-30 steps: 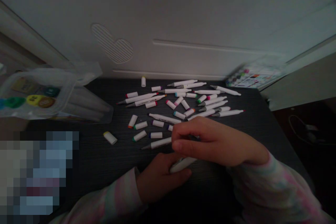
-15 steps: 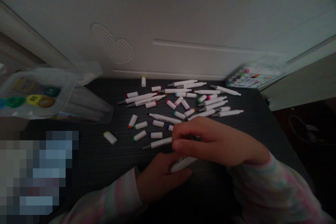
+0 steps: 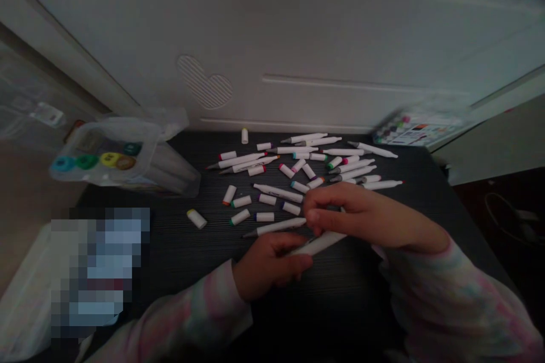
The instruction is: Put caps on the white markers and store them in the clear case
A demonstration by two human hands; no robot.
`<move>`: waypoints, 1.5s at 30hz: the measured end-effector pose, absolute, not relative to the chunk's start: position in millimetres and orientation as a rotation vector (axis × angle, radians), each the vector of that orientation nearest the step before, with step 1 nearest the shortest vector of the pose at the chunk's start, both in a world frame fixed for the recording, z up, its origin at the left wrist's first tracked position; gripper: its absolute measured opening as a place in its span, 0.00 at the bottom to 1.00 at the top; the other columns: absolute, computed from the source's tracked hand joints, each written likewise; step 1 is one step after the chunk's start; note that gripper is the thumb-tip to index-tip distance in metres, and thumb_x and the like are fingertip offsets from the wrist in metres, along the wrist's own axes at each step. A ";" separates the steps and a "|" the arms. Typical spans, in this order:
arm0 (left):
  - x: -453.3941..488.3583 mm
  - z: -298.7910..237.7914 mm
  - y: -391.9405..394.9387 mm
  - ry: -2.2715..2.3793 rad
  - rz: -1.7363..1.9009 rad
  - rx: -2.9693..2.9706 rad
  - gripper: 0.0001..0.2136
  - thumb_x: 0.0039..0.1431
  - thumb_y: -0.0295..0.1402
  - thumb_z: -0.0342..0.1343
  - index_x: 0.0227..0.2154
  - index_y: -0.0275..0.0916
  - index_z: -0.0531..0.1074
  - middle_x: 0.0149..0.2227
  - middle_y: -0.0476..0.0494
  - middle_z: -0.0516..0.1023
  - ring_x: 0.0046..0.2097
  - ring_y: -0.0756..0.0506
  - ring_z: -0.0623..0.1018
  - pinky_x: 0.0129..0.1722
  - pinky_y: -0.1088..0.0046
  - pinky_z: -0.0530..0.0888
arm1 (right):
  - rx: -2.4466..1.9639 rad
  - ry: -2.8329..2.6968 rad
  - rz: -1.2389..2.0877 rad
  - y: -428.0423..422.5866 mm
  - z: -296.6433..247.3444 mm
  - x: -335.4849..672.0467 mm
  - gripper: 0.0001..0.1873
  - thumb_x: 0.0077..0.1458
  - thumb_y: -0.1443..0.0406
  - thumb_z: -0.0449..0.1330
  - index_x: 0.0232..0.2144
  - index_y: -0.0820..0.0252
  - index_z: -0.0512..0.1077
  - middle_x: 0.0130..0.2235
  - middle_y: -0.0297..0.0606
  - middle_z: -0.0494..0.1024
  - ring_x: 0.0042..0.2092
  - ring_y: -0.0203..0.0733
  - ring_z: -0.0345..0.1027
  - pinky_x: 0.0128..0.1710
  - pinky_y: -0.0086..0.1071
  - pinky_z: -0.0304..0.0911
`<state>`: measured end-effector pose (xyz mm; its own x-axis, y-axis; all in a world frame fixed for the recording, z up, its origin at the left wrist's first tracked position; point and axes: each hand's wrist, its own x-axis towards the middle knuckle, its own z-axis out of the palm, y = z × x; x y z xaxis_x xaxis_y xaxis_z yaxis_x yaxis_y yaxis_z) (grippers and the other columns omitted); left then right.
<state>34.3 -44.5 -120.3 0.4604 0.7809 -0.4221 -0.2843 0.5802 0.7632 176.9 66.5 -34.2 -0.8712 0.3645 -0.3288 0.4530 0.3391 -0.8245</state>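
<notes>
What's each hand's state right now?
Left hand: closed on a marker.
Right hand: fingers pinched shut; what they pinch is hidden.

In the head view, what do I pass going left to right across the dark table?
Clear pouch → lone yellow-tipped cap → left hand, closed on a white marker → right hand → colour chart. The scattered pens behind overlap the hands, so they are left out.
</notes>
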 end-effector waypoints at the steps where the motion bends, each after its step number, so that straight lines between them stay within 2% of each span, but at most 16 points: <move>1: 34.2 -121.4 -44.6 0.851 0.746 0.662 0.15 0.45 0.41 0.57 0.28 0.32 0.69 0.16 0.54 0.64 0.14 0.59 0.57 0.12 0.83 0.51 | 0.780 2.486 -1.596 65.8 -35.6 177.3 0.17 0.56 0.56 0.48 0.25 0.63 0.65 0.25 0.30 0.63 0.28 0.31 0.57 0.26 0.25 0.52; 5: 36.0 -127.9 -46.0 0.827 0.902 0.547 0.17 0.47 0.42 0.54 0.33 0.32 0.69 0.17 0.50 0.69 0.13 0.57 0.60 0.12 0.82 0.53 | 0.859 2.417 -1.699 61.8 -45.2 180.0 0.16 0.55 0.57 0.48 0.25 0.63 0.64 0.25 0.31 0.64 0.28 0.31 0.56 0.26 0.25 0.52; 9: 38.1 -127.5 -50.1 0.849 0.986 0.537 0.15 0.46 0.40 0.53 0.29 0.31 0.70 0.20 0.47 0.70 0.17 0.54 0.65 0.14 0.80 0.60 | 0.911 2.404 -1.802 50.1 -62.1 190.6 0.17 0.56 0.57 0.48 0.24 0.63 0.64 0.26 0.33 0.64 0.29 0.33 0.57 0.29 0.27 0.53; 13: 36.0 -119.4 -60.1 1.034 1.076 0.649 0.12 0.46 0.39 0.52 0.24 0.32 0.70 0.24 0.46 0.70 0.24 0.52 0.69 0.23 0.77 0.65 | 0.981 2.301 -1.983 26.4 -88.4 205.6 0.15 0.56 0.56 0.47 0.27 0.62 0.65 0.28 0.36 0.66 0.33 0.36 0.60 0.33 0.29 0.56; 17: 34.3 -116.7 -69.3 1.133 1.126 0.712 0.11 0.47 0.38 0.51 0.22 0.33 0.69 0.22 0.46 0.70 0.28 0.50 0.70 0.30 0.74 0.66 | 1.029 2.339 -2.197 4.7 -110.7 215.5 0.16 0.56 0.57 0.46 0.26 0.61 0.66 0.27 0.38 0.67 0.32 0.39 0.61 0.32 0.31 0.57; 22: 38.2 -119.8 -69.7 1.113 1.161 0.562 0.13 0.48 0.40 0.49 0.22 0.33 0.67 0.22 0.46 0.69 0.25 0.50 0.70 0.27 0.73 0.66 | 1.014 2.374 -2.331 -2.9 -119.2 220.5 0.17 0.57 0.58 0.44 0.27 0.60 0.67 0.28 0.39 0.68 0.33 0.41 0.62 0.32 0.32 0.57; 30: 38.5 -122.5 -69.7 1.109 1.132 0.568 0.12 0.49 0.39 0.50 0.24 0.32 0.68 0.23 0.45 0.69 0.27 0.49 0.71 0.28 0.73 0.67 | 0.909 2.310 -2.516 -2.1 -124.1 221.5 0.19 0.57 0.56 0.41 0.32 0.61 0.66 0.31 0.40 0.67 0.34 0.41 0.62 0.32 0.33 0.57; 39: 35.5 -122.0 -68.1 1.120 1.064 0.574 0.14 0.47 0.41 0.51 0.24 0.33 0.67 0.24 0.45 0.69 0.27 0.48 0.72 0.28 0.73 0.67 | 0.826 2.313 -2.535 -0.6 -124.0 218.9 0.20 0.57 0.54 0.41 0.33 0.61 0.65 0.35 0.42 0.67 0.37 0.41 0.61 0.34 0.33 0.56; 45: 32.8 -126.9 -67.3 1.067 1.096 0.646 0.12 0.49 0.40 0.50 0.25 0.34 0.67 0.25 0.47 0.68 0.28 0.49 0.71 0.28 0.74 0.67 | 0.905 2.343 -2.461 1.8 -117.3 217.1 0.17 0.57 0.56 0.44 0.30 0.62 0.66 0.31 0.39 0.67 0.35 0.39 0.61 0.34 0.32 0.56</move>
